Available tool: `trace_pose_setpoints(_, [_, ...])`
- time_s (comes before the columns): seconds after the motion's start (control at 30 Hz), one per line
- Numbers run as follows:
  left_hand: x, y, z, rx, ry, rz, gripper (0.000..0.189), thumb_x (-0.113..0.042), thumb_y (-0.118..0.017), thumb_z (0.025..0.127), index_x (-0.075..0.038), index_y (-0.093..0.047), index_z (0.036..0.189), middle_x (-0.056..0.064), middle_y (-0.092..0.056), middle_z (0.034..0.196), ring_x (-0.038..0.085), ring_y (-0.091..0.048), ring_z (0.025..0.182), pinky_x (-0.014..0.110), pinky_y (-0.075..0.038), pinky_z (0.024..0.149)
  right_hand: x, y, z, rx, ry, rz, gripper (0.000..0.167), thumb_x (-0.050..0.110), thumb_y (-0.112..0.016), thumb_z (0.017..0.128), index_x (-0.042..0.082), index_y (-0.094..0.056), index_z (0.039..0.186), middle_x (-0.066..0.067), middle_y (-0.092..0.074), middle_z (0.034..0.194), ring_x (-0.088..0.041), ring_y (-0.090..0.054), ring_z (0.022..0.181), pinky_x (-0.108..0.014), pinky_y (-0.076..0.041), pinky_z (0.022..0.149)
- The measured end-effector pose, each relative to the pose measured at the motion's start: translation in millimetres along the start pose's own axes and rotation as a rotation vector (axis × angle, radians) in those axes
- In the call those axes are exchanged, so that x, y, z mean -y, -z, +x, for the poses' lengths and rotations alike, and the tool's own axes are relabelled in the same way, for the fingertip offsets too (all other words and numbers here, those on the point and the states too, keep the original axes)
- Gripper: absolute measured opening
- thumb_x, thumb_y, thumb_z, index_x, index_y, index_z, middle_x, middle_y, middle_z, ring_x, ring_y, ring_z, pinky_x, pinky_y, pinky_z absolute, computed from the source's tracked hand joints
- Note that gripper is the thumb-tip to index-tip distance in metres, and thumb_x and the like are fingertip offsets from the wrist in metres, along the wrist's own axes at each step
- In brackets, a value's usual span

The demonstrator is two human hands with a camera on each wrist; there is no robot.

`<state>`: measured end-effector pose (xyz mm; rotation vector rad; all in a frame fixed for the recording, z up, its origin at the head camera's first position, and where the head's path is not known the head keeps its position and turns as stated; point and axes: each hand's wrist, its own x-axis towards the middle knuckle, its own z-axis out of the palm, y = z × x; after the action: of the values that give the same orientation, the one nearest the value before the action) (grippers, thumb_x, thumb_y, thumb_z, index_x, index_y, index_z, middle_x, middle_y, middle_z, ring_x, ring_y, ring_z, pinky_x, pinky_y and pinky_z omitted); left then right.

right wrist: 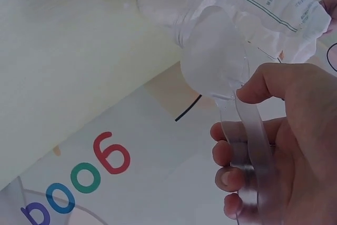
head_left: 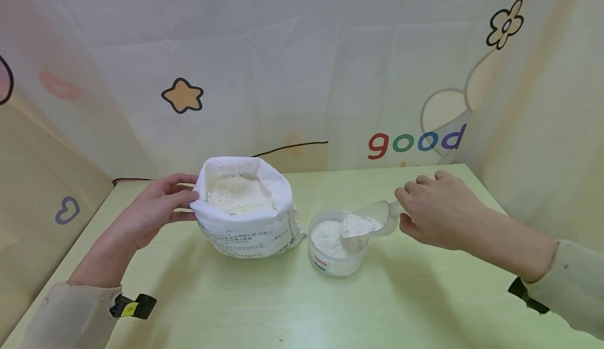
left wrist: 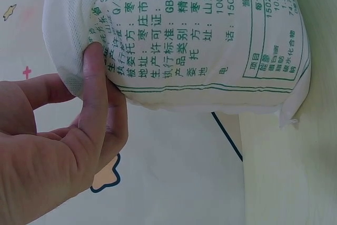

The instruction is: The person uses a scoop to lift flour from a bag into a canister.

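A white cloth flour bag (head_left: 252, 233) with green print stands with its top folded outward and white flour (head_left: 239, 194) inside. At its left rim, my left hand (head_left: 158, 205) pinches the folded cuff (left wrist: 66, 30) between thumb and fingers. My right hand (head_left: 436, 210) grips the handle of a clear plastic scoop (right wrist: 213, 51), fingers wrapped around it. The scoop carries a heap of flour and tilts over the right rim of a round clear tub (head_left: 337, 268). White flour also lies inside this tub, whose side bears a small red and blue mark.
Both the bag and the tub stand on a pale yellow-green table (head_left: 283, 302), the tub just right of the bag. A printed curtain (head_left: 292, 76) hangs behind and along both sides. Black bands sit on both wrists at the sleeve cuffs.
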<state>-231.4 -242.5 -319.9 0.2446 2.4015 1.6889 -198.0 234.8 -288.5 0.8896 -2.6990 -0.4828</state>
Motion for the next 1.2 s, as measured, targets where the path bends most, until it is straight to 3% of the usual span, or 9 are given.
trace_pose_setpoints(0.63, [-1.7,0.6,-1.5,-0.001,-0.01,0.01,0.053,-0.018,-0.056,0.107,0.007,-0.036,0.149,0.026,-0.051,0.134,0.017,-0.067,0.099,0.033,-0.06,0.087,4.7,4.4,4.3,-0.011,0.01,-0.01,0.021,0.025,-0.073,0.084,0.012,-0.057,0.077,0.003,-0.049,0.065,-0.018,-0.051,0.06,-0.032,-0.041,0.052])
trace_pose_setpoints(1.1, [-4.8,0.2,-2.5,-0.014,-0.013,0.013,0.053,-0.018,-0.059,0.106,0.006,-0.037,0.147,0.026,-0.051,0.132,0.02,-0.068,0.099,0.036,-0.061,0.086,4.7,3.9,6.3,-0.006,0.015,0.008,0.02,0.024,-0.074,0.082,0.011,-0.06,0.089,0.003,-0.052,0.065,-0.02,-0.057,0.062,-0.034,-0.044,0.053])
trace_pose_setpoints(1.2, [-4.9,0.0,-2.3,-0.016,-0.009,0.015,0.052,-0.018,-0.058,0.106,0.006,-0.038,0.147,0.026,-0.051,0.132,0.021,-0.068,0.099,0.036,-0.061,0.086,5.0,3.0,6.4,-0.006,0.018,0.015,0.02,0.024,-0.075,0.082,0.013,-0.059,0.086,0.003,-0.053,0.065,-0.02,-0.057,0.062,-0.033,-0.044,0.053])
